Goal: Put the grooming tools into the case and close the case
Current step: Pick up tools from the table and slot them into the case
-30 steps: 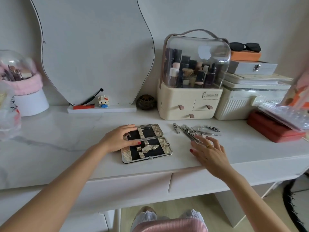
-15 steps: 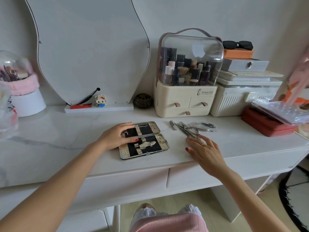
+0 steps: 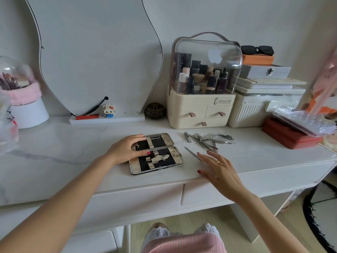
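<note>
Far left on the bench: pink-rimmed brush pot under a dome, mirror behind on its base. Left hand lies flat on the left edge of the case, fingers spread and loosely extended, pressing on it, not clamped on anything. Case lies open flat at bench centre, both halves facing up, black lining with gold loops; one small part sits in the near half, can't tell what. Just right of the case a single thin tool lies apart from the pile, its near end under or touching the right fingertips; can't tell if it's pinched. Right hand is palm down, fingers apart and extended toward the tools. Beyond it the tool pile, steel, loose and overlapping, all outside the case. Behind: cosmetics organiser, white box stack, red case at far right
</note>
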